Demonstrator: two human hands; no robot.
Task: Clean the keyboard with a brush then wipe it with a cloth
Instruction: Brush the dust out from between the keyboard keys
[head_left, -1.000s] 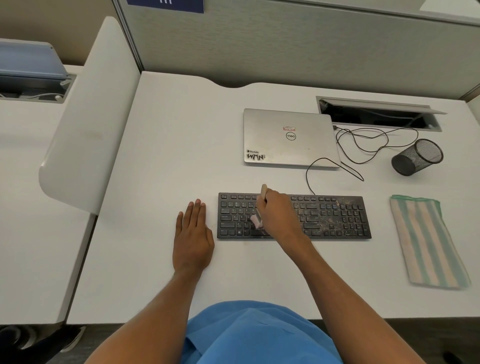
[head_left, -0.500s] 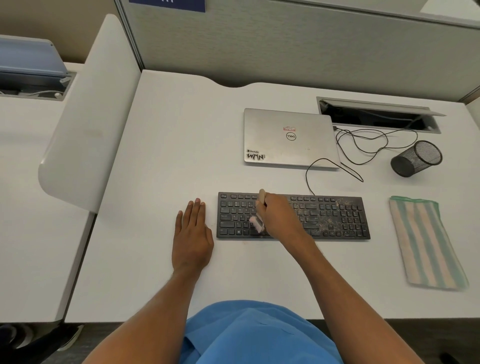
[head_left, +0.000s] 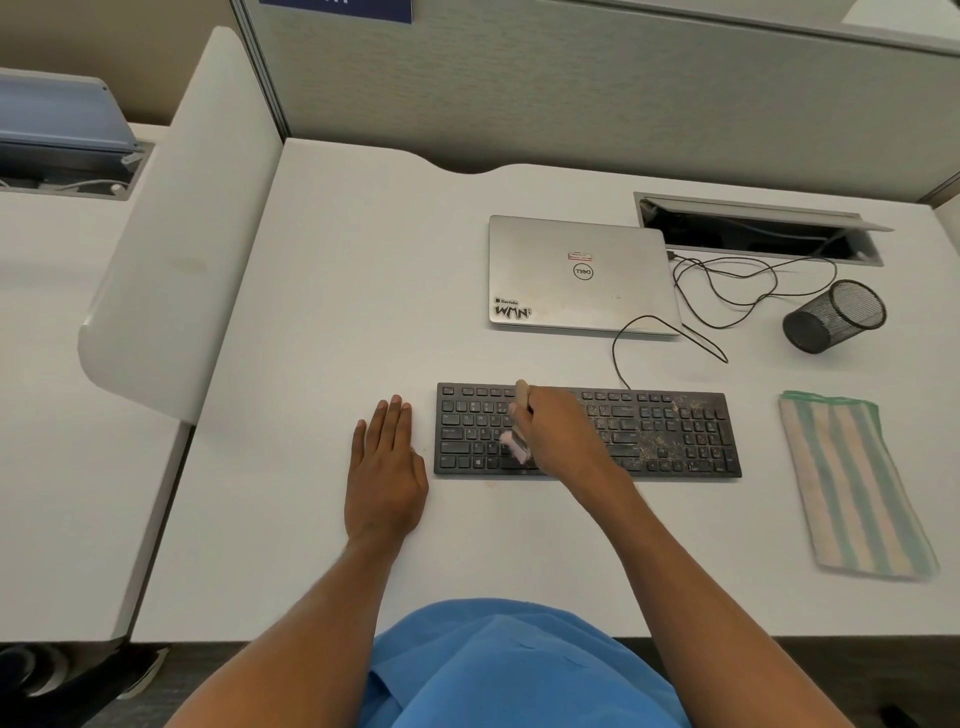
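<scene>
The right hand (head_left: 558, 431) grips a brush (head_left: 519, 426) on the left half of the keyboard (head_left: 675, 436), while the left hand (head_left: 384, 467) lies flat, fingers straight, on the desk (head_left: 337, 312) just left of it.

The laptop (head_left: 582, 275) lid bears an upside-down Dell logo and a "WMN" sticker. The keyboard (head_left: 675, 436) has keys lettered A, S, D.

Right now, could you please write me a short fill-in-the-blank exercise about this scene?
The right hand holds a ____ to the keyboard.
The left hand rests flat on the desk, ____ of the keyboard.
The striped cloth lies to the keyboard's ____.
The laptop lid is ____.
Missing words: brush, left, right, closed.
</scene>
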